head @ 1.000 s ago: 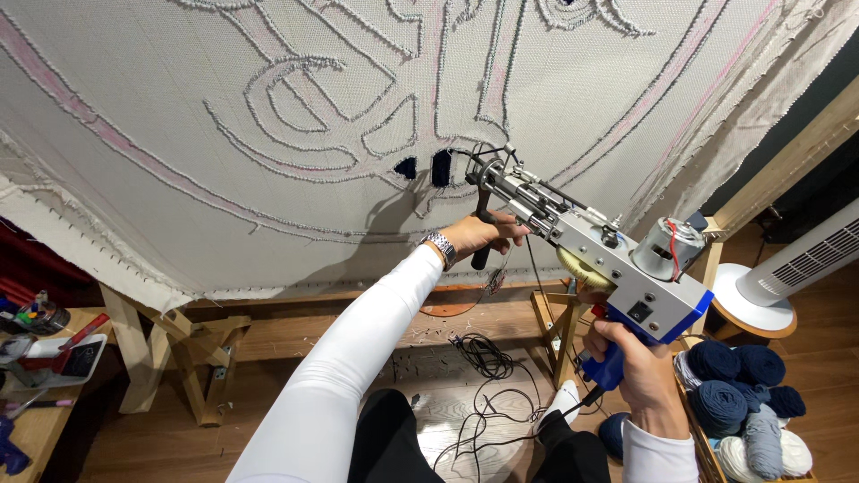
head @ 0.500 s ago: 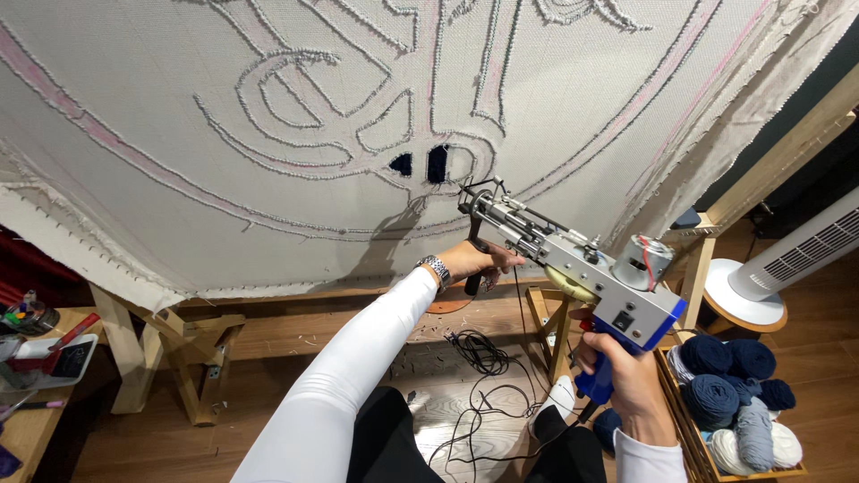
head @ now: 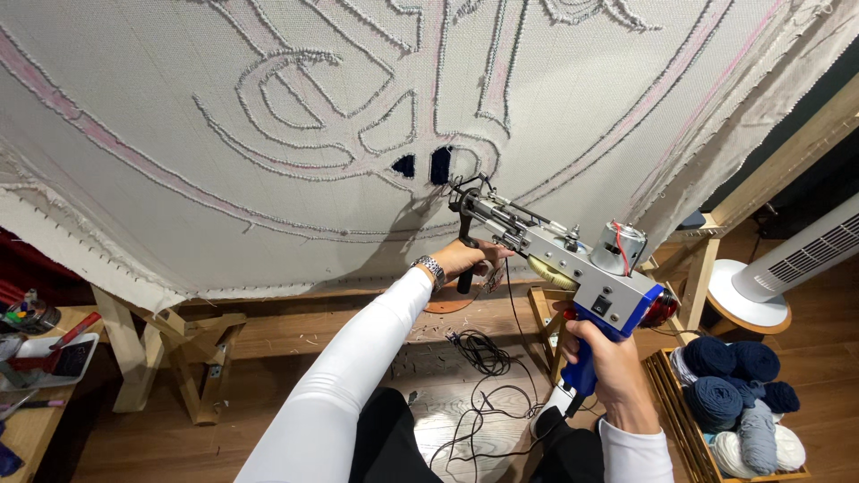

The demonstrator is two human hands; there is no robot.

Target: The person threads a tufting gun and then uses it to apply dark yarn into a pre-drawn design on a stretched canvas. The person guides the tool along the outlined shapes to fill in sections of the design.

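Head view: blue-and-grey electric tufting gun (head: pixel 573 259) at stretched cream cloth (head: pixel 268 116).
Left hand (head: pixel 465 259): clamped on its front handle.
Right hand (head: pixel 608 367): clamped on blue grip.
Progress: two small navy patches (head: pixel 425 165) filled; outlined pattern mostly bare.

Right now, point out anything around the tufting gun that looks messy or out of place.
The black cables lie in a loose tangle on the wood floor under the tufting gun, close to the person's legs. The cloth's lower edge hangs frayed. Nothing looks spilled or broken.
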